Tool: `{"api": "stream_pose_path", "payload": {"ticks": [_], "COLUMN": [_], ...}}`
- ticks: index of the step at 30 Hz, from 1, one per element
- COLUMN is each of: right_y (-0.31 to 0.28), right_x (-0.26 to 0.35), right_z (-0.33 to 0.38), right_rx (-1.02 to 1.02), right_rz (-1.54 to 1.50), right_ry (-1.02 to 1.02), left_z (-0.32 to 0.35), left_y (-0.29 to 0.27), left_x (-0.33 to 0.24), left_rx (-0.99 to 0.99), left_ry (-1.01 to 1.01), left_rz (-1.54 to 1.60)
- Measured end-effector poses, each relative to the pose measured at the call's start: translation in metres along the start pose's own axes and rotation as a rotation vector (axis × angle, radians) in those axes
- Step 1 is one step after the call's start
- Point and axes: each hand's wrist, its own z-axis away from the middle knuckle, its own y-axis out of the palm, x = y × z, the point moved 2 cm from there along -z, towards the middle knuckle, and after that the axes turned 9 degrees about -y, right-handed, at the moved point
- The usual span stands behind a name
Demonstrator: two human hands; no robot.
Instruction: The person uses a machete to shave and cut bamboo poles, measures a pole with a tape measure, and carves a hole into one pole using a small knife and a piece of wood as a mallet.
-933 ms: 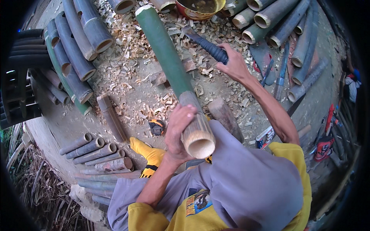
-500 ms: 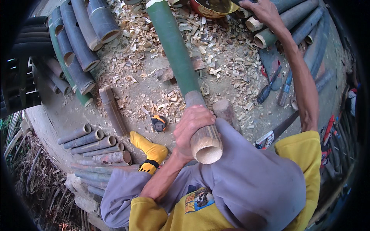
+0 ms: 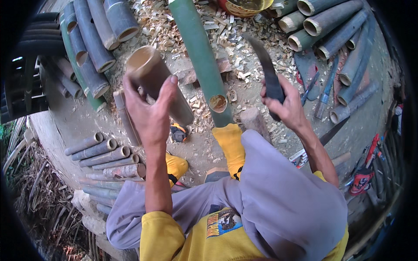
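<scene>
Left hand grips cut bamboo section; its lower end hidden.

The green bamboo pole runs off the top edge.

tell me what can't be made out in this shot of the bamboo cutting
- Head view: the lower end of the cut bamboo piece is hidden behind the left hand.
- The knife handle is covered by the right hand's grip.
- The far end of the green bamboo pole is cut off by the top edge.
- The small orange-and-black object on the ground is too small to identify.
</scene>
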Motion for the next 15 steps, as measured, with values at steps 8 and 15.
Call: {"api": "stream_pose_path", "payload": {"ticks": [8,15], "right_y": [0.011,0.017], "right_x": [0.000,-0.015], "right_z": [0.034,-0.015], "right_rx": [0.735,1.035], "right_rz": [0.644,0.990], "right_ry": [-0.167,-0.469], "left_z": [0.118,0.129], "left_y": [0.086,0.140], "left_x": [0.100,0.124], "left_rx": [0.760,0.402], "left_ry": [-1.074,-1.219], "left_rz": [0.870,1.191]}}
